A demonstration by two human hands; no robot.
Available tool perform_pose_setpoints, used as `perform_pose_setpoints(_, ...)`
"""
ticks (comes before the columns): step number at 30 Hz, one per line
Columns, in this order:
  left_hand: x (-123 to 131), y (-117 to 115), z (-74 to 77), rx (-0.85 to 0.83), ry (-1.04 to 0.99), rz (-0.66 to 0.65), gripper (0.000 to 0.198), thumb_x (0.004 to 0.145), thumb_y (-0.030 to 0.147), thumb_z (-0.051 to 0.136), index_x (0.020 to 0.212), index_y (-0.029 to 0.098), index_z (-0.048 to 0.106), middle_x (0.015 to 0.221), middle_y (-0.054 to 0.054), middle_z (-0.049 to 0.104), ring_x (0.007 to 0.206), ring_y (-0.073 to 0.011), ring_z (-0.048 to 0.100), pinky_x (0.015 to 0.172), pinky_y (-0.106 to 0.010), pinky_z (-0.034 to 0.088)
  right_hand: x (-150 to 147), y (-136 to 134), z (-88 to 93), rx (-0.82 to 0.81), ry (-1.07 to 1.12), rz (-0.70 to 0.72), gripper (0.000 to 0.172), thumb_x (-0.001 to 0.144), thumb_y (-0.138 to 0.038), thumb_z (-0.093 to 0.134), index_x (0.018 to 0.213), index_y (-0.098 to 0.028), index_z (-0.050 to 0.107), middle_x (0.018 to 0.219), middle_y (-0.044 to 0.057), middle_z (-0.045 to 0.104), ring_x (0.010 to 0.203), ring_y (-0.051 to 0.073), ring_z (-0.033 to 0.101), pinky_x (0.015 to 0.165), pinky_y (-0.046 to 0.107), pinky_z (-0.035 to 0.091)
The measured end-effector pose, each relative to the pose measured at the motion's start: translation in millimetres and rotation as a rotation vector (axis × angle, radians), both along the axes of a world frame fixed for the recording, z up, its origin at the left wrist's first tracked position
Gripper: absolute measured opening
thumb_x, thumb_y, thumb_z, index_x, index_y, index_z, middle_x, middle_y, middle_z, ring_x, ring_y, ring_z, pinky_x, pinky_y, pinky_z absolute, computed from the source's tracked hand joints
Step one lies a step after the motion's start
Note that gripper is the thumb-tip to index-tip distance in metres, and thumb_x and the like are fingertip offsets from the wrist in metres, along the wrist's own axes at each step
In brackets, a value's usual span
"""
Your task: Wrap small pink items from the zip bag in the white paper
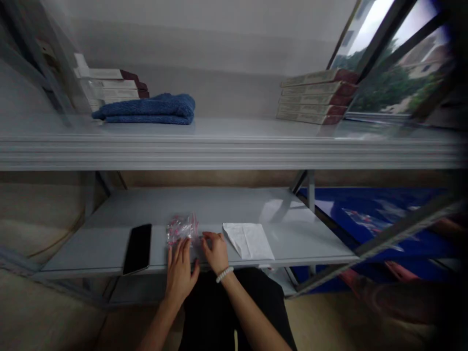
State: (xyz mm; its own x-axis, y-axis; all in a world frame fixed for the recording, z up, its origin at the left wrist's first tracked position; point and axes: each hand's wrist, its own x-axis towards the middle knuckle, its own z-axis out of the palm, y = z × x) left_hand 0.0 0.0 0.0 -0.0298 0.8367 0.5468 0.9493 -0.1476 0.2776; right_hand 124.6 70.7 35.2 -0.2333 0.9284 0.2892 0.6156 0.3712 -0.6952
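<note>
A small clear plastic bag (pixel 182 228) with pink and red bits inside lies on the lower grey shelf (pixel 204 204). My left hand (pixel 179 270) rests flat at the shelf's front edge, fingers stretched toward the bag and touching its near side. Just right of the bag, my right hand (pixel 215 251), with a white bead bracelet on the wrist, has its fingers curled down on the shelf; whether it pinches anything is hidden. A folded white cloth or paper (pixel 248 240) lies right of my right hand.
A black phone (pixel 138 248) lies face up left of the bag. The upper shelf (pixel 234 146) carries a folded blue towel (pixel 149 109), flat boxes stacked at left (pixel 109 87) and at right (pixel 314 96). A window (pixel 395 63) is at upper right.
</note>
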Motion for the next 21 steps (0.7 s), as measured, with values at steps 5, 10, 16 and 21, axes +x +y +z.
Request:
perform_pose_setpoints(5,0,3,-11.6,-0.009,0.009,0.004,0.052,0.086,0.024,0.048,0.136,0.015,0.039,0.137,-0.015,0.053,0.133,-0.0309,0.040,0.114,-0.059,0.019,-16,21,-9.1,-0.210,-0.057,-0.104,0.021,0.084,-0.030,0.056,0.095,-0.024,0.073,0.094,0.004,0.074,0.096,0.025,0.064,0.087,0.038,0.040)
perform_pose_setpoints(10,6,0,-11.3,-0.010,-0.013,-0.021,0.050,0.086,0.023,0.048,0.134,0.013,0.041,0.134,-0.015,0.055,0.133,-0.0303,0.041,0.113,-0.058,0.021,-17,16,-6.2,-0.294,0.032,-0.123,0.018,0.080,-0.032,0.062,0.088,-0.022,0.075,0.087,0.005,0.075,0.088,0.022,0.067,0.083,0.032,0.041)
perform_pose_setpoints(16,10,-2,-10.3,0.006,-0.054,-0.019,0.047,0.085,0.020,0.051,0.131,0.013,0.043,0.133,-0.015,0.055,0.132,-0.0310,0.041,0.113,-0.058,0.020,-12,24,-7.4,-0.367,0.140,-0.062,0.015,0.077,-0.025,0.061,0.078,-0.020,0.076,0.082,0.007,0.075,0.080,0.023,0.067,0.077,0.033,0.045)
perform_pose_setpoints(21,11,-7,3.0,0.142,-0.142,-0.023,0.043,0.083,0.016,0.053,0.125,0.016,0.047,0.132,-0.015,0.055,0.130,-0.0304,0.044,0.111,-0.057,0.025,1,34,-7.9,-0.515,0.491,0.123,0.017,0.074,-0.028,0.062,0.074,-0.017,0.074,0.074,0.006,0.073,0.069,0.017,0.064,0.069,0.029,0.048)
